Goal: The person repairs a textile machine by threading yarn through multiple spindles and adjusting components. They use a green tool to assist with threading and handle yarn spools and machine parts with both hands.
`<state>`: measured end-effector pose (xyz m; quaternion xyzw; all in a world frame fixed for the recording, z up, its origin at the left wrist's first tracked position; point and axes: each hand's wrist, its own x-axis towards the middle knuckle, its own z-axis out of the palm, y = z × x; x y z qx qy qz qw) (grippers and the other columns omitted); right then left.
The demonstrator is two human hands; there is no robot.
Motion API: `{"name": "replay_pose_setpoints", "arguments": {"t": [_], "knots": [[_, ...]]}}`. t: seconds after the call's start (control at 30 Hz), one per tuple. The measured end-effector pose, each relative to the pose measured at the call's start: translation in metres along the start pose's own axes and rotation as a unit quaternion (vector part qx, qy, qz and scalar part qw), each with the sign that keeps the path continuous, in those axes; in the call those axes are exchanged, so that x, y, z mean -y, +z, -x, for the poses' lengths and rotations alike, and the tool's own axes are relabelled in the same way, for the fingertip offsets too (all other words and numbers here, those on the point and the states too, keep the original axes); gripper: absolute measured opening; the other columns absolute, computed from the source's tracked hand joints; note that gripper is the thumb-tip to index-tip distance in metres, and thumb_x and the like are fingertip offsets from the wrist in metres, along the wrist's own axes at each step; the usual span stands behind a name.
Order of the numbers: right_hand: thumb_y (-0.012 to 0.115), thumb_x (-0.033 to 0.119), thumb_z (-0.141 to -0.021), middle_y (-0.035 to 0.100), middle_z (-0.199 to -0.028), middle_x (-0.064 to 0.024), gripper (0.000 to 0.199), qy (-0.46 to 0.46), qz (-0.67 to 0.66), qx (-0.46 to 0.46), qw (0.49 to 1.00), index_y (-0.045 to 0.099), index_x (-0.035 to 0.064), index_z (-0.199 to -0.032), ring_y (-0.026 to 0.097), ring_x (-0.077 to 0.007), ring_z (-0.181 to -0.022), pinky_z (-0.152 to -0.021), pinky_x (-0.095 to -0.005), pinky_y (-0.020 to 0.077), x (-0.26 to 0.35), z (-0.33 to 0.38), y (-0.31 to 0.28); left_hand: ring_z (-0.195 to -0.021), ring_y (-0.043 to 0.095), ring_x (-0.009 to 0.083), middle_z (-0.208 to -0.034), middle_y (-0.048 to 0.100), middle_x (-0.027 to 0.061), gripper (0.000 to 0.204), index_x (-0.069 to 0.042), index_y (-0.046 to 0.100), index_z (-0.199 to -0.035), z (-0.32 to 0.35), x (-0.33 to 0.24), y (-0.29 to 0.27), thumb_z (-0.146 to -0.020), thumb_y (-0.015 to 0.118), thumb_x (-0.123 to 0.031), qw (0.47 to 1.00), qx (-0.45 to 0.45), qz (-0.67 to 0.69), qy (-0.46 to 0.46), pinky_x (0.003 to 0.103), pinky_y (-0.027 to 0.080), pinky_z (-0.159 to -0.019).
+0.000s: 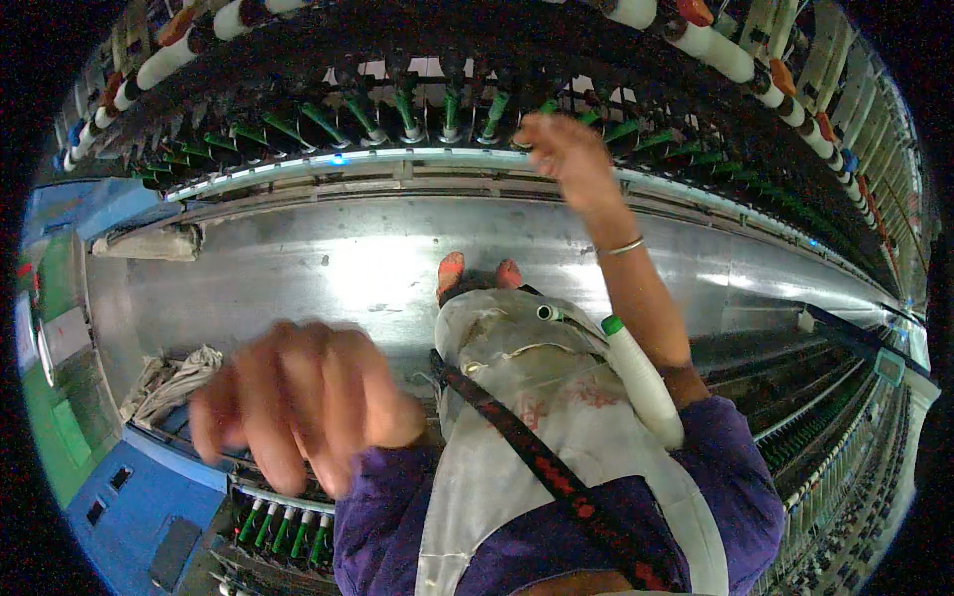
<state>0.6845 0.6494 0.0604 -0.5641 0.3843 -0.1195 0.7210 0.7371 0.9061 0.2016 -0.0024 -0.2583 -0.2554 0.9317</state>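
My right hand [569,159] reaches forward to the far row of spindles. Its fingers are bent and drawn together beside a green bobbin [549,107]; whatever they may pinch is too small to make out. Just left of it stands another green bobbin [494,114], slightly tilted. My left hand [303,397] is raised near the camera at lower left, blurred, its fingers loosely curved and apart with nothing seen in them. A white yarn cone with a green tip [641,377] lies against my apron [537,397], under my right arm. A small tube end [548,313] pokes from the apron pocket.
White roving rolls [711,50] line the frame overhead. A metal rail [407,157] runs along the spindles. Behind at lower left are more green bobbins [283,526] and a blue machine cover [149,507]. A crumpled cloth [169,387] lies by the left aisle edge.
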Motion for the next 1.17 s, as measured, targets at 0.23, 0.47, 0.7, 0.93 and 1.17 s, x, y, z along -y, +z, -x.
{"name": "replay_pose_setpoints", "arguments": {"t": [0.23, 0.47, 0.7, 0.93, 1.17], "knots": [[0.054, 0.023, -0.094, 0.055, -0.075, -0.0064, 0.029, 0.225, -0.552, 0.203, 0.777, 0.053, -0.0031, -0.107, 0.052, -0.0123, -0.067, -0.055, -0.0199, 0.0444, 0.012, -0.010, 0.019, -0.045, 0.057, 0.0236, -0.071, 0.064, 0.0197, 0.014, 0.000, 0.063, -0.076, 0.053, 0.037, -0.003, -0.087, 0.057, -0.009, 0.924, -0.011, 0.320, -0.207, 0.037, 0.056, -0.045], [0.057, 0.001, -0.074, 0.060, -0.091, -0.0132, 0.023, -0.488, -0.018, 0.029, 0.872, 0.056, -0.0049, -0.097, 0.059, -0.0224, -0.071, -0.065, -0.0311, 0.0500, 0.146, 0.128, -0.077, -0.106, 0.058, 0.0194, -0.110, 0.066, 0.0121, 0.024, 0.003, 0.064, -0.109, -0.023, 0.119, -0.073, -0.092, 0.051, -0.008, 0.847, -0.104, -0.518, 0.056, 0.029, 0.042, -0.094], [0.056, 0.008, -0.077, 0.039, -0.063, -0.0016, 0.009, -0.620, -0.028, 0.086, 0.779, 0.048, 0.0096, -0.081, 0.037, -0.0157, -0.053, -0.051, -0.0270, 0.0312, 0.196, 0.171, -0.150, -0.090, 0.061, 0.0304, -0.092, 0.066, 0.0109, 0.014, -0.004, 0.065, -0.092, -0.001, 0.188, -0.134, -0.088, 0.053, -0.010, 0.638, 0.160, -0.753, 0.031, 0.040, 0.047, -0.084], [0.059, 0.040, -0.087, 0.065, -0.111, -0.0106, 0.043, -0.124, 0.352, 0.060, 0.926, 0.064, 0.0094, -0.117, 0.061, -0.0247, -0.099, -0.090, -0.0362, 0.0455, 0.003, 0.001, -0.085, -0.052, 0.031, 0.0046, -0.062, 0.037, -0.0072, 0.031, -0.014, 0.047, -0.069, 0.217, -0.013, -0.191, -0.094, 0.052, -0.032, 0.711, -0.411, -0.497, -0.280, 0.022, 0.024, -0.044], [0.060, 0.026, -0.092, 0.060, -0.119, -0.0160, 0.044, 0.063, -0.290, 0.236, 0.925, 0.048, 0.0111, -0.131, 0.063, -0.0205, -0.080, -0.068, -0.0299, 0.0525, -0.078, -0.057, 0.006, -0.050, 0.034, 0.0094, -0.061, 0.041, -0.0031, 0.040, -0.011, 0.052, -0.074, 0.308, -0.114, -0.150, -0.092, 0.051, -0.047, 0.527, -0.386, -0.406, -0.639, 0.025, 0.026, -0.047]]}}
